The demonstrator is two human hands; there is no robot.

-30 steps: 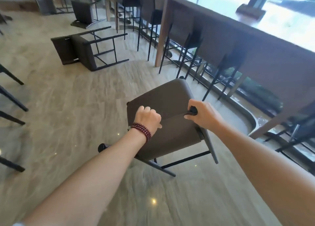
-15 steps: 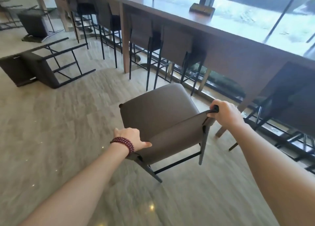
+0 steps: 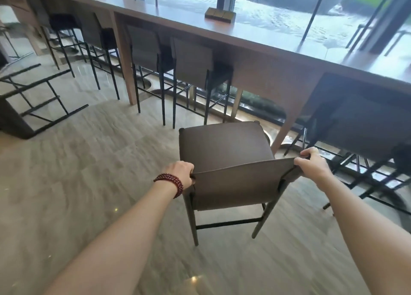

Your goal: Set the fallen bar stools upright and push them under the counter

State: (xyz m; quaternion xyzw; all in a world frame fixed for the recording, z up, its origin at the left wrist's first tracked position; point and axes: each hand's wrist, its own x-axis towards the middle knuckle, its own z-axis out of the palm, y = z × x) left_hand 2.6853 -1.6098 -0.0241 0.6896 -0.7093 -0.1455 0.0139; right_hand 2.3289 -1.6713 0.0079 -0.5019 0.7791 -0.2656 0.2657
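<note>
Head view: upright bar stool [image 3: 224, 148] held by its backrest, just short of the front edge of the counter [image 3: 266, 76].
Gripped at the backrest's top corners: left hand [image 3: 180, 174], beaded bracelet [image 3: 170, 182] on wrist, fingers curled round the left corner; right hand [image 3: 311, 163], fingers curled over the right. Seat turned toward the counter, outside it. Lying on its side, far left: second stool [image 3: 33, 99].

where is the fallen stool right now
In the head view, the fallen stool lies on its side at the far left, left of the upright stools tucked under the counter.
</note>
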